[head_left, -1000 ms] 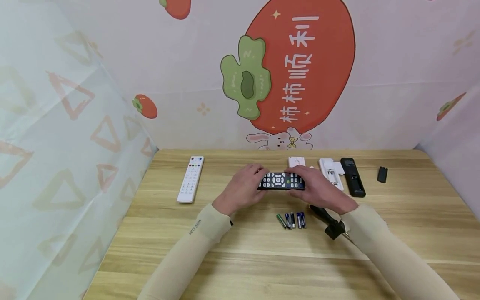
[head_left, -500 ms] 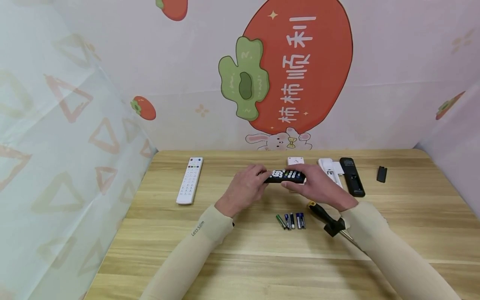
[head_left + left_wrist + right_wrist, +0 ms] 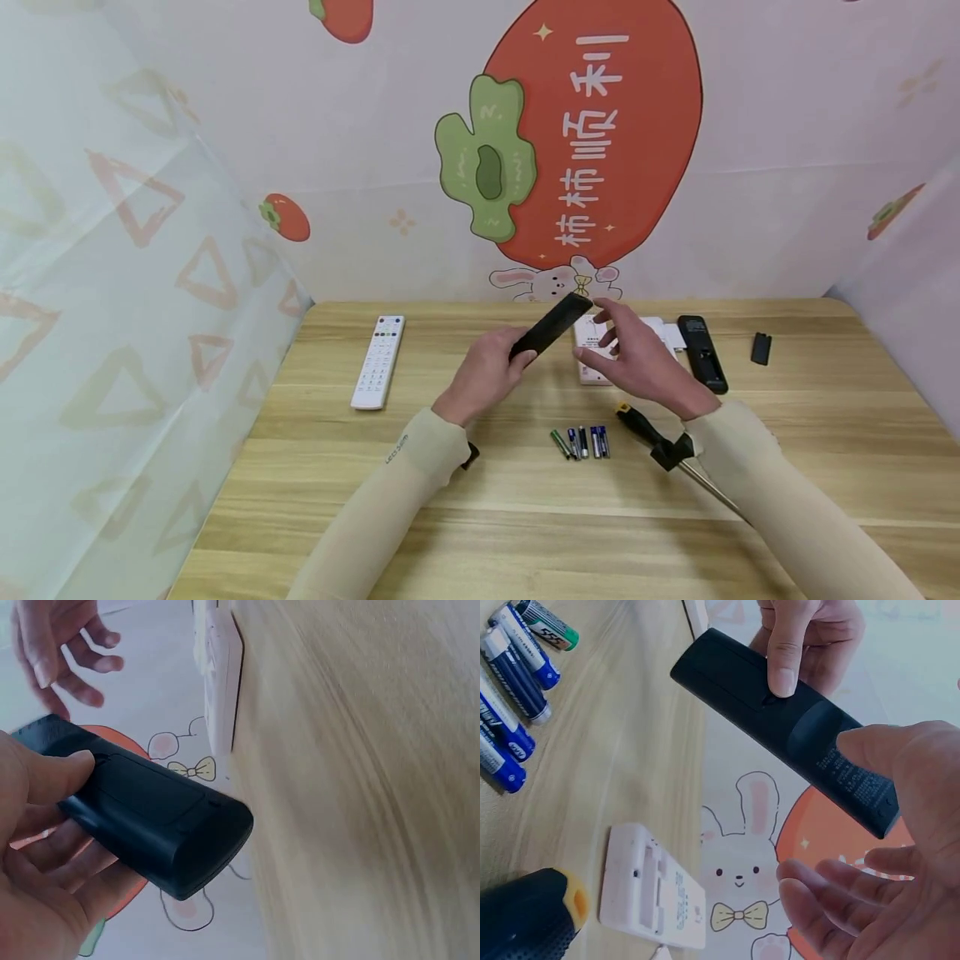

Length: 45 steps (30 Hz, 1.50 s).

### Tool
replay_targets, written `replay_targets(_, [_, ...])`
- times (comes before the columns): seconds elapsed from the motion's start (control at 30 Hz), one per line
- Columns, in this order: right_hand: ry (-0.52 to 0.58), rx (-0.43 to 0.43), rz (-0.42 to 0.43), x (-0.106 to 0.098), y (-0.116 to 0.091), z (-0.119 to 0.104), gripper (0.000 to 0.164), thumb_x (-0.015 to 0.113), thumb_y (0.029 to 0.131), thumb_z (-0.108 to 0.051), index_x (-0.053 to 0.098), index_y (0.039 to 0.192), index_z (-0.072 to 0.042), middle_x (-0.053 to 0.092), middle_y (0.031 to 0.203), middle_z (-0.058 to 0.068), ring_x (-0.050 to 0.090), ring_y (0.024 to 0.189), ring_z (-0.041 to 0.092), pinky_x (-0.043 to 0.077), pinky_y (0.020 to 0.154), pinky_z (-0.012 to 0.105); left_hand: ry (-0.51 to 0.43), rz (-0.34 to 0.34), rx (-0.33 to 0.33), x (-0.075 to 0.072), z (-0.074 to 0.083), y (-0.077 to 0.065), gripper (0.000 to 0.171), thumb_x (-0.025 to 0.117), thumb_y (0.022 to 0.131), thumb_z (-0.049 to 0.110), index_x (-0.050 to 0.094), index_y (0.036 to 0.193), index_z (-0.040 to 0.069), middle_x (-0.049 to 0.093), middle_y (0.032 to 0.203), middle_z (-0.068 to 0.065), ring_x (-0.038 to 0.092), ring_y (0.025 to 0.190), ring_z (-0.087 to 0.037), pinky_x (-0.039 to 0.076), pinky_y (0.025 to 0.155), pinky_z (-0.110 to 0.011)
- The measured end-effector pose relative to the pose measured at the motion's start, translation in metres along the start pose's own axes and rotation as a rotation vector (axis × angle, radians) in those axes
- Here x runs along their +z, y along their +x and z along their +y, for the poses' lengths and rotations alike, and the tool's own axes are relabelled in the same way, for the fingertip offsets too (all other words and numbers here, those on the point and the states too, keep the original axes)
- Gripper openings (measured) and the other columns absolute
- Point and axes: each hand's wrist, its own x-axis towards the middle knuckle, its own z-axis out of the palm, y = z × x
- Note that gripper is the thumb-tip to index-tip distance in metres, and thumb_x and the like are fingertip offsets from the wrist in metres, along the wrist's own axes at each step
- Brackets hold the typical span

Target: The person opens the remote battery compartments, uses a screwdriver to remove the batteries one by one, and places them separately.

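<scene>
In my left hand [image 3: 483,375] I grip a black remote control [image 3: 552,325] above the table, tilted up toward the right. Its back faces up, and the left wrist view shows my thumb lying on the battery cover [image 3: 142,791]. Printed text marks the far part of the back in the right wrist view. My right hand [image 3: 645,358] is beside the far end of the remote, fingers spread and slightly bent, holding nothing. Whether its thumb touches the remote I cannot tell. Below that hand lies a flat white device [image 3: 649,881] with a slot-like recess.
Several batteries [image 3: 583,442] lie in front, with a black and yellow screwdriver [image 3: 645,425] to their right. A white remote [image 3: 378,362] is at left. Back right are an opened black remote [image 3: 702,354], a partly hidden white one, and a small black cover [image 3: 761,348].
Both hands held the black remote buttons-up; it has been lifted and turned over. My right hand has let go, and only the left hand holds the remote now.
</scene>
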Motion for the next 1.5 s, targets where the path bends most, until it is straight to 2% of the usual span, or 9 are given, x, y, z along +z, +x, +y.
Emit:
replay_targets(0.23, [-0.05, 0.056, -0.061, 0.0, -0.006, 0.003, 0.078, 0.074, 0.095, -0.032, 0.033, 0.152, 0.0, 0.054, 0.128, 0.021, 0.062, 0.098, 0.03, 0.055, 0.081, 0.044, -0.276, -0.063, -0.243, 0.011, -0.002, 0.004, 0.035, 0.068, 0.099, 0.02, 0.068, 0.129, 0.003, 0.072, 0.107, -0.008, 0.067, 0.09, -0.015, 0.058, 0.076, -0.029])
replay_targets(0.33, [-0.075, 0.069, -0.096, 0.001, -0.008, 0.005, 0.072, 0.074, 0.094, -0.03, 0.038, 0.148, 0.001, 0.057, 0.125, 0.021, 0.062, 0.099, 0.029, 0.056, 0.08, 0.044, -0.349, -0.081, -0.325, 0.016, -0.003, 0.005, 0.034, 0.069, 0.099, 0.02, 0.069, 0.127, 0.002, 0.071, 0.104, -0.008, 0.068, 0.091, -0.017, 0.058, 0.075, -0.03])
replay_targets(0.5, [-0.126, 0.057, -0.141, 0.001, -0.012, 0.007, 0.066, 0.074, 0.094, -0.029, 0.045, 0.143, 0.005, 0.062, 0.117, 0.02, 0.063, 0.1, 0.03, 0.057, 0.08, 0.045, -0.397, -0.107, -0.436, 0.025, -0.004, 0.007, 0.031, 0.069, 0.099, 0.021, 0.07, 0.123, 0.001, 0.07, 0.102, -0.008, 0.067, 0.089, -0.018, 0.057, 0.074, -0.031])
replay_targets(0.73, [-0.182, 0.026, -0.178, 0.003, -0.019, 0.01, 0.058, 0.073, 0.094, -0.029, 0.053, 0.136, 0.004, 0.064, 0.113, 0.017, 0.064, 0.096, 0.028, 0.057, 0.08, 0.044, -0.417, -0.138, -0.549, 0.039, -0.007, 0.012, 0.026, 0.07, 0.098, 0.022, 0.072, 0.11, -0.002, 0.07, 0.086, -0.007, 0.064, 0.072, -0.014, 0.05, 0.062, -0.026])
replay_targets(0.9, [-0.193, 0.018, -0.203, 0.005, -0.022, 0.011, 0.05, 0.072, 0.094, -0.03, 0.058, 0.13, 0.002, 0.064, 0.11, 0.014, 0.064, 0.092, 0.026, 0.056, 0.078, 0.042, -0.422, -0.142, -0.641, 0.045, -0.005, 0.013, 0.032, 0.071, 0.097, 0.026, 0.069, 0.108, -0.004, 0.071, 0.088, -0.01, 0.067, 0.074, -0.017, 0.051, 0.064, -0.028])
replay_targets(1.07, [-0.19, -0.003, -0.223, 0.007, -0.023, 0.012, 0.044, 0.072, 0.094, -0.028, 0.061, 0.125, 0.002, 0.064, 0.106, 0.012, 0.063, 0.087, 0.024, 0.055, 0.075, 0.04, -0.4, -0.136, -0.678, 0.049, -0.004, 0.014, 0.032, 0.071, 0.097, 0.029, 0.071, 0.101, -0.003, 0.07, 0.082, -0.008, 0.064, 0.069, -0.016, 0.049, 0.059, -0.027])
replay_targets(1.23, [-0.192, -0.01, -0.234, 0.01, -0.023, 0.013, 0.042, 0.073, 0.094, -0.027, 0.063, 0.124, 0.001, 0.065, 0.107, 0.012, 0.063, 0.087, 0.023, 0.055, 0.076, 0.04, -0.359, -0.124, -0.681, 0.05, -0.003, 0.014, 0.032, 0.073, 0.095, 0.032, 0.073, 0.092, 0.001, 0.07, 0.076, -0.005, 0.062, 0.063, -0.014, 0.046, 0.054, -0.025])
replay_targets(1.37, [-0.198, -0.013, -0.247, 0.014, -0.02, 0.011, 0.042, 0.075, 0.092, -0.027, 0.064, 0.123, 0.0, 0.065, 0.107, 0.012, 0.064, 0.088, 0.024, 0.055, 0.077, 0.041, -0.268, -0.111, -0.675, 0.048, -0.003, 0.015, 0.033, 0.076, 0.092, 0.035, 0.074, 0.095, 0.002, 0.07, 0.078, -0.004, 0.062, 0.065, -0.015, 0.046, 0.056, -0.026])
replay_targets(1.5, [-0.208, -0.001, -0.264, 0.021, -0.016, 0.006, 0.043, 0.078, 0.09, -0.028, 0.065, 0.122, -0.002, 0.065, 0.106, 0.01, 0.062, 0.089, 0.024, 0.053, 0.077, 0.04, -0.223, -0.113, -0.681, 0.046, -0.004, 0.015, 0.034, 0.076, 0.092, 0.034, 0.074, 0.1, 0.001, 0.07, 0.084, -0.006, 0.063, 0.069, -0.016, 0.047, 0.06, -0.027])
